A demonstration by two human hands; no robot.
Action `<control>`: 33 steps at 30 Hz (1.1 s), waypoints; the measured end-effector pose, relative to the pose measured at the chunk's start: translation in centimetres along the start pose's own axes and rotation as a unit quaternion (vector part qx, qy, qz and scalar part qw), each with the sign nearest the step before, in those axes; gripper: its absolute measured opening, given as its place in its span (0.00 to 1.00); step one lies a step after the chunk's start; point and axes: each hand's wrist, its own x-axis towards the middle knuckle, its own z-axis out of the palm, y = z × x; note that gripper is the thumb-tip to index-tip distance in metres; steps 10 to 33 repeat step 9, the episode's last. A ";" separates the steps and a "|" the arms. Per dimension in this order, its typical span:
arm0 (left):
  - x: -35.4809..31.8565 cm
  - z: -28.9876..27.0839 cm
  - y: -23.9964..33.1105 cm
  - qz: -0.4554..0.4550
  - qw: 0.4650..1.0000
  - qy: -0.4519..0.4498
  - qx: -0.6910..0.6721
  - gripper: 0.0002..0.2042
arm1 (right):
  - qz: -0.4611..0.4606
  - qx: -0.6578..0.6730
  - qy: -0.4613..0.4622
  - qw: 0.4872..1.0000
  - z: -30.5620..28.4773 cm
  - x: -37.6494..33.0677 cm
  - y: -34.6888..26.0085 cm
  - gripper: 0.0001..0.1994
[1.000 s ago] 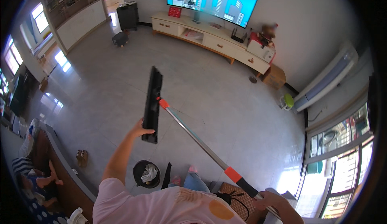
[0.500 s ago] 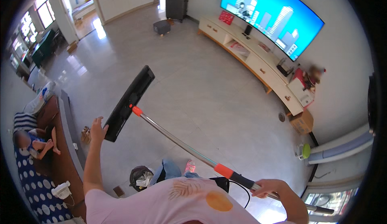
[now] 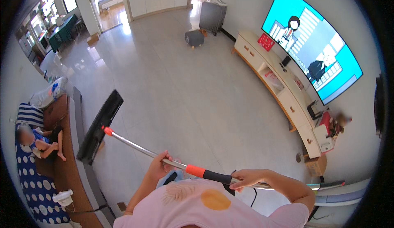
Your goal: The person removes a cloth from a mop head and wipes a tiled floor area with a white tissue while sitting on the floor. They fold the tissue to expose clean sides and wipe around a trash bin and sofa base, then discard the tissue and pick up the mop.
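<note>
A long-handled floor squeegee [image 3: 139, 148] slants across in front of my body, its wide black head raised at the left and its silver pole running down to the right. My left hand [image 3: 160, 166] is closed round the pole, between the head and the orange sleeve. Farther along, my right hand [image 3: 251, 178] is closed on the pole just past the black grip. The pole's far end passes beyond my right forearm. A black cord hangs below my right hand.
A seated person [image 3: 45, 144] is on the brown couch [image 3: 67, 178] at left. A curved white TV cabinet [image 3: 283, 92] stands at right beneath a lit television [image 3: 312, 43]. Farther off are a grey stool [image 3: 194, 38] and a suitcase [image 3: 212, 18]. A cardboard box [image 3: 316, 165] sits by the cabinet.
My left hand has moved from beside the squeegee's black head onto the pole. The head has shifted left and lower in the picture. My right hand still holds the pole.
</note>
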 end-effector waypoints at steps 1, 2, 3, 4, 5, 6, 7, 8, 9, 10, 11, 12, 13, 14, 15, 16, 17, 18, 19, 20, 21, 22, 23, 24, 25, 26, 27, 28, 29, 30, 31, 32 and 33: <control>1.2 0.1 1.2 0.006 1.000 0.004 0.002 0.14 | -0.004 -0.067 0.066 0.996 -1.8 0.8 -0.9 0.16; 2.7 0.5 2.4 0.011 1.000 0.006 0.005 0.14 | -0.051 -0.145 0.172 0.973 -4.3 0.9 -2.9 0.16; 3.3 0.6 3.2 0.000 1.000 0.012 -0.007 0.14 | -0.101 -0.213 0.263 0.936 -7.0 0.9 -5.6 0.17; 4.9 1.0 4.3 -0.012 1.000 0.009 -0.016 0.13 | -0.195 -0.229 0.371 0.879 -9.3 0.4 -8.1 0.16; 6.3 1.4 5.6 -0.018 1.000 0.010 -0.023 0.13 | -0.279 -0.230 0.445 0.819 -11.3 -1.0 -13.2 0.18; 7.6 1.9 6.6 -0.014 1.000 0.010 -0.026 0.12 | -0.349 -0.231 0.485 0.768 -12.9 -2.8 -17.8 0.16; 8.8 2.5 7.3 -0.014 0.999 0.005 -0.028 0.12 | -0.434 -0.205 0.506 0.716 -14.3 -4.3 -20.7 0.23; 10.5 3.2 7.6 -0.024 0.999 -0.008 -0.032 0.11 | -0.490 -0.252 0.519 0.653 -15.7 -6.4 -22.9 0.33; 11.4 2.8 8.8 -0.022 0.999 0.026 -0.040 0.10 | -0.496 -0.244 0.507 0.661 -13.1 -4.5 -22.4 0.33; 11.4 2.8 8.8 -0.022 0.999 0.026 -0.040 0.10 | -0.496 -0.244 0.507 0.661 -13.1 -4.5 -22.4 0.33; 11.4 2.8 8.8 -0.022 0.999 0.026 -0.040 0.10 | -0.496 -0.244 0.507 0.661 -13.1 -4.5 -22.4 0.33; 11.4 2.8 8.8 -0.022 0.999 0.026 -0.040 0.10 | -0.496 -0.244 0.507 0.661 -13.1 -4.5 -22.4 0.33; 11.4 2.8 8.8 -0.022 0.999 0.026 -0.040 0.10 | -0.496 -0.244 0.507 0.661 -13.1 -4.5 -22.4 0.33; 11.4 2.8 8.8 -0.022 0.999 0.026 -0.040 0.10 | -0.496 -0.244 0.507 0.661 -13.1 -4.5 -22.4 0.33; 11.4 2.8 8.8 -0.022 0.999 0.026 -0.040 0.10 | -0.496 -0.244 0.507 0.661 -13.1 -4.5 -22.4 0.33; 11.4 2.8 8.8 -0.022 0.999 0.026 -0.040 0.10 | -0.496 -0.244 0.507 0.661 -13.1 -4.5 -22.4 0.33; 11.4 2.8 8.8 -0.022 0.999 0.026 -0.040 0.10 | -0.496 -0.244 0.507 0.661 -13.1 -4.5 -22.4 0.33; 11.4 2.8 8.8 -0.022 0.999 0.026 -0.040 0.10 | -0.496 -0.244 0.507 0.661 -13.1 -4.5 -22.4 0.33; 11.4 2.8 8.8 -0.022 0.999 0.026 -0.040 0.10 | -0.496 -0.244 0.507 0.661 -13.1 -4.5 -22.4 0.33; 11.4 2.8 8.8 -0.022 0.999 0.026 -0.040 0.10 | -0.496 -0.244 0.507 0.661 -13.1 -4.5 -22.4 0.33; 11.4 2.8 8.8 -0.022 0.999 0.026 -0.040 0.10 | -0.496 -0.244 0.507 0.661 -13.1 -4.5 -22.4 0.33; 11.4 2.8 8.8 -0.022 0.999 0.026 -0.040 0.10 | -0.496 -0.244 0.507 0.661 -13.1 -4.5 -22.4 0.33; 11.4 2.8 8.8 -0.022 0.999 0.026 -0.040 0.10 | -0.496 -0.244 0.507 0.661 -13.1 -4.5 -22.4 0.33; 11.4 2.8 8.8 -0.022 0.999 0.026 -0.040 0.10 | -0.496 -0.244 0.507 0.661 -13.1 -4.5 -22.4 0.33; 11.4 2.8 8.8 -0.022 0.999 0.026 -0.040 0.10 | -0.496 -0.244 0.507 0.661 -13.1 -4.5 -22.4 0.33; 11.4 2.8 8.8 -0.022 0.999 0.026 -0.040 0.10 | -0.496 -0.244 0.507 0.661 -13.1 -4.5 -22.4 0.33; 11.4 2.8 8.8 -0.022 0.999 0.026 -0.040 0.10 | -0.496 -0.244 0.507 0.661 -13.1 -4.5 -22.4 0.33; 11.4 2.8 8.8 -0.022 0.999 0.026 -0.040 0.10 | -0.496 -0.244 0.507 0.661 -13.1 -4.5 -22.4 0.33; 11.4 2.8 8.8 -0.022 0.999 0.026 -0.040 0.10 | -0.496 -0.244 0.507 0.661 -13.1 -4.5 -22.4 0.33; 11.4 2.8 8.8 -0.022 0.999 0.026 -0.040 0.10 | -0.496 -0.244 0.507 0.661 -13.1 -4.5 -22.4 0.33; 11.4 2.8 8.8 -0.022 0.999 0.026 -0.040 0.10 | -0.496 -0.244 0.507 0.661 -13.1 -4.5 -22.4 0.33; 11.4 2.8 8.8 -0.022 0.999 0.026 -0.040 0.10 | -0.496 -0.244 0.507 0.661 -13.1 -4.5 -22.4 0.33; 11.4 2.8 8.8 -0.022 0.999 0.026 -0.040 0.10 | -0.496 -0.244 0.507 0.661 -13.1 -4.5 -22.4 0.33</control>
